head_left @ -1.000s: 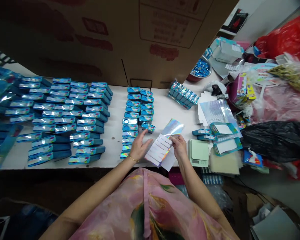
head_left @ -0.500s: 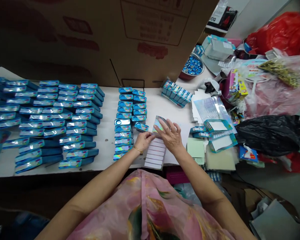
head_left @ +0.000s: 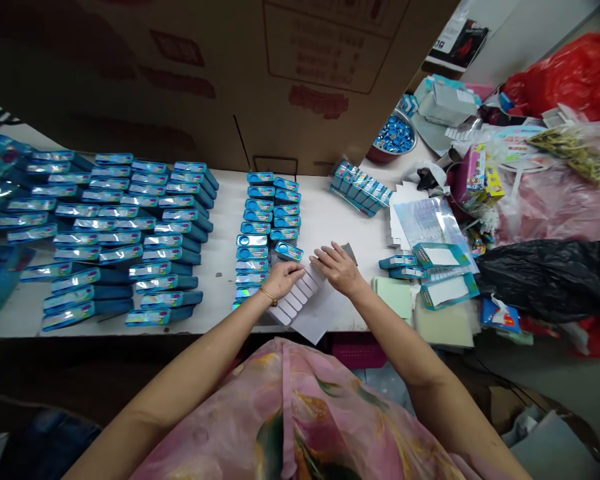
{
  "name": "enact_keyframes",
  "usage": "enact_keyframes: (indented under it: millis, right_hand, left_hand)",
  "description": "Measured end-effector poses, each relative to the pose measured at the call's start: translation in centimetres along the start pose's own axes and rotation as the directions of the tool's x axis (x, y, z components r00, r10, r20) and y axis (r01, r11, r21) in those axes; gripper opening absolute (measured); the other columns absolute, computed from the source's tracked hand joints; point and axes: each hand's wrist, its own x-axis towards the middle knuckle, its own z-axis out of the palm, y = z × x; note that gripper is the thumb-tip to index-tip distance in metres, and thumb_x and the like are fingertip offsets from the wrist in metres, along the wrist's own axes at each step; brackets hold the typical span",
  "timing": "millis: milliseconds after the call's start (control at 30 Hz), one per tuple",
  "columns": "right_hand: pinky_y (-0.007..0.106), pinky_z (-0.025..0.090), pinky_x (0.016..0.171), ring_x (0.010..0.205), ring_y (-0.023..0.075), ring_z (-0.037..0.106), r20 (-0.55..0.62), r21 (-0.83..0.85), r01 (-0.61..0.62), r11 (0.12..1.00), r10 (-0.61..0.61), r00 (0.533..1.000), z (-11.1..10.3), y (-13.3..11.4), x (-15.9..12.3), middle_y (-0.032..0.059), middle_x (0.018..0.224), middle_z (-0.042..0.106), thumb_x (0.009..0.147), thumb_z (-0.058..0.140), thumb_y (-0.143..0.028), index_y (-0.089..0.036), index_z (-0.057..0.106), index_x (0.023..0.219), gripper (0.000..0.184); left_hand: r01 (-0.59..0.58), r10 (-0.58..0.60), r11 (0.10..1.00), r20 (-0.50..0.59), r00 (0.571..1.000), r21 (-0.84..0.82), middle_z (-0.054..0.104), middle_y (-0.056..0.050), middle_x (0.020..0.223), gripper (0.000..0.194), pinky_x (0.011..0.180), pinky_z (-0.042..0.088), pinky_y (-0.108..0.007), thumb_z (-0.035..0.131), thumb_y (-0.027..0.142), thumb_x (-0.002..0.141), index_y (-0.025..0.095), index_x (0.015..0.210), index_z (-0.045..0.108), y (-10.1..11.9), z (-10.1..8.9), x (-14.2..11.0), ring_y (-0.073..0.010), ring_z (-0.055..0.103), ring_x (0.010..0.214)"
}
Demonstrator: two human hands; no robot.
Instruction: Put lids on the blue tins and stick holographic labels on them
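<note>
My left hand [head_left: 286, 280] pinches the upper left edge of a sticker sheet [head_left: 291, 303], which has rows of pale strips and lies tilted on the table. My right hand [head_left: 337, 268] rests at the top of the sheet with its fingers stretched out and slightly apart, covering part of it. Under the sheet is a larger plain sheet of paper [head_left: 319, 323]. A grey corner of something flat [head_left: 349, 253] shows beyond my right fingers. Just above my left fingertips stands a small blue box [head_left: 289, 251] with a shiny top, set at an angle beside two columns of similar boxes [head_left: 259, 207].
Many blue boxes [head_left: 170, 227] stand in rows on the left. A large cardboard carton [head_left: 220, 80] walls off the back. A wrapped pack of boxes [head_left: 361, 188], a bowl of blue pieces [head_left: 380, 155], card stacks [head_left: 443, 320] and a black bag [head_left: 545, 280] crowd the right.
The sticker sheet has turned clockwise, its lower end swinging left. My right hand has spread over its top, covering the shiny part seen before. The view has shifted slightly.
</note>
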Motion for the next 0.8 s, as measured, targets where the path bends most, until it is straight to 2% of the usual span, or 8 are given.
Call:
enact_keyframes:
  millis: [133,233,367,500,600,667,733,800]
  right_hand:
    - [0.046,0.028,0.102,0.123,0.0208,0.033,-0.036,0.107,0.001,0.994,0.003,0.999,0.5,-0.7,-0.8,0.0077,0.126,0.047,0.086,0.036,-0.012,-0.018,0.051,0.115,0.033]
    - [0.047,0.029,0.102,0.127,0.0209,0.026,0.019,0.134,-0.02,0.991,0.017,1.0,1.0,-0.6,-0.9,0.0055,0.13,0.043,0.087,0.034,-0.012,-0.02,0.048,0.118,0.035]
    - [0.048,0.028,0.102,0.127,0.021,0.025,0.081,0.139,-0.028,0.99,0.016,0.997,1.9,-0.7,-0.8,0.0077,0.132,0.04,0.087,0.033,-0.014,-0.017,0.044,0.122,0.037]
    - [0.045,0.03,0.101,0.127,0.0209,0.027,0.052,0.172,-0.065,0.983,0.057,0.997,3.2,-1.2,-0.8,0.0085,0.131,0.041,0.087,0.03,-0.013,-0.015,0.046,0.121,0.038]
    - [0.041,0.034,0.099,0.121,0.0187,0.035,0.008,0.214,-0.147,0.966,0.148,0.989,3.3,-1.9,-0.5,0.0077,0.126,0.048,0.087,0.031,-0.014,-0.017,0.055,0.11,0.034]
    - [0.04,0.036,0.095,0.113,0.019,0.043,-0.013,0.249,-0.227,0.942,0.238,0.971,2.4,-2.5,-0.1,0.0075,0.117,0.054,0.086,0.037,-0.017,-0.018,0.06,0.096,0.026]
    - [0.038,0.04,0.089,0.102,0.0191,0.05,-0.028,0.318,-0.322,0.892,0.348,0.937,0.7,-3.2,0.6,0.008,0.104,0.06,0.083,0.043,-0.02,-0.018,0.062,0.084,0.018]
    - [0.033,0.043,0.08,0.088,0.017,0.054,-0.014,0.455,-0.41,0.79,0.467,0.884,-1.1,-3.8,1.5,0.0068,0.09,0.062,0.079,0.047,-0.019,-0.018,0.061,0.077,0.014]
  left_hand:
    - [0.059,-0.057,0.995,0.032,0.998,-0.077,0.066,-0.001,0.07,0.028,0.06,0.043,-0.024,0.053,0.036,0.067,0.014,0.077,0.066,-0.3,-0.2,-0.1,-0.0143,0.056,0.064]
    - [0.067,-0.062,0.991,0.047,0.997,-0.115,0.065,-0.001,0.066,0.026,0.057,0.042,-0.024,0.054,0.037,0.065,0.015,0.073,0.067,-0.5,-0.3,-0.2,-0.0137,0.055,0.061]
    - [0.067,-0.064,0.984,0.025,0.998,-0.166,0.064,0.0,0.064,0.023,0.058,0.042,-0.024,0.056,0.035,0.064,0.015,0.07,0.066,-0.6,-0.5,-0.2,-0.0132,0.054,0.06]
    - [0.093,-0.09,0.971,0.021,0.996,-0.221,0.066,-0.001,0.069,0.022,0.063,0.043,-0.025,0.055,0.031,0.063,0.015,0.073,0.067,-0.8,-0.9,0.0,-0.0134,0.055,0.063]
    - [0.091,-0.093,0.985,-0.009,0.996,-0.146,0.066,-0.002,0.071,0.021,0.064,0.043,-0.026,0.054,0.03,0.065,0.015,0.073,0.067,-1.4,-1.3,0.4,-0.0148,0.056,0.065]
    - [0.079,-0.08,0.997,-0.072,0.994,-0.02,0.066,-0.003,0.073,0.02,0.065,0.043,-0.027,0.052,0.029,0.067,0.017,0.074,0.067,-2.0,-1.6,0.9,-0.0165,0.057,0.068]
    - [0.069,-0.052,0.99,-0.134,0.99,0.125,0.066,-0.005,0.075,0.02,0.069,0.042,-0.029,0.05,0.026,0.069,0.018,0.073,0.067,-2.7,-1.9,1.2,-0.0184,0.057,0.072]
    - [0.048,-0.011,0.977,-0.172,0.985,0.21,0.065,-0.006,0.077,0.019,0.074,0.042,-0.032,0.05,0.025,0.069,0.018,0.074,0.068,-3.1,-2.1,1.4,-0.0202,0.057,0.076]
